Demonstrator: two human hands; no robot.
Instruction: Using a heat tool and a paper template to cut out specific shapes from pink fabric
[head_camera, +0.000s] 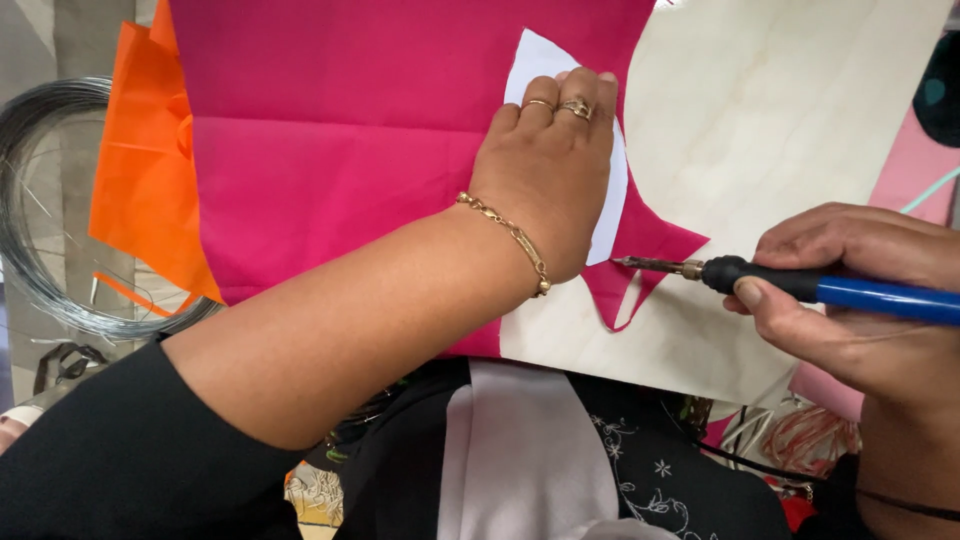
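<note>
My left hand (550, 170) presses flat on a white paper template (532, 62) that lies on a magenta fabric sheet (330, 150). My right hand (850, 300) grips a hot cutting tool (800, 285) with a blue and black handle. Its metal tip touches the fabric's edge just right of the template. The fabric right of the template is cut into pointed shapes. Everything rests on a pale wooden board (780, 120).
An orange fabric piece (145, 170) lies under the magenta sheet at the left. A coil of thin grey wire (30, 200) sits at the far left. A pink item (915, 170) lies at the right edge. Dark patterned cloth (650, 470) covers my lap below the board.
</note>
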